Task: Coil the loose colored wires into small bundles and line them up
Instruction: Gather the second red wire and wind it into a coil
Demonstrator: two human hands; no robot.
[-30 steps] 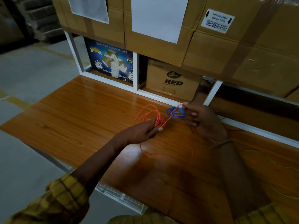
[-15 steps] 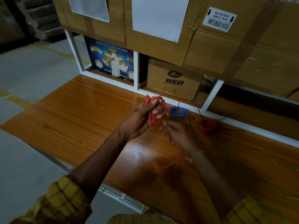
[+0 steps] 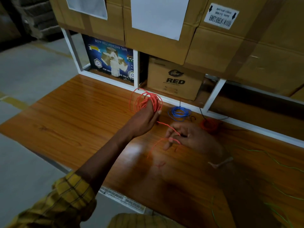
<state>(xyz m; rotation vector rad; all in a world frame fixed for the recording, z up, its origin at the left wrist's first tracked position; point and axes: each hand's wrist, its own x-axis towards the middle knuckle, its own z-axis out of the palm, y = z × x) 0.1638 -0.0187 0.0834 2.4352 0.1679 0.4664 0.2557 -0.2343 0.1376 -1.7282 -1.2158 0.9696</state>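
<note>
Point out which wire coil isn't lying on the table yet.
The orange wire coil: it is looped around the left hand, its tail running to the right hand. The blue coil and red coil lie flat on the table.

One head-worn wide-angle view looks forward and steeply down from close above the desk (image 3: 69,112). Both hands sit near frame centre, boxes (image 3: 213,46) fill the top, and floor (image 3: 24,79) shows at left.

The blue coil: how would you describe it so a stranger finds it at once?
Look at the wooden table, along its far edge below the carton marked RED. The blue coil lies flat there, between the orange loops and a red coil; only it is blue.
</note>
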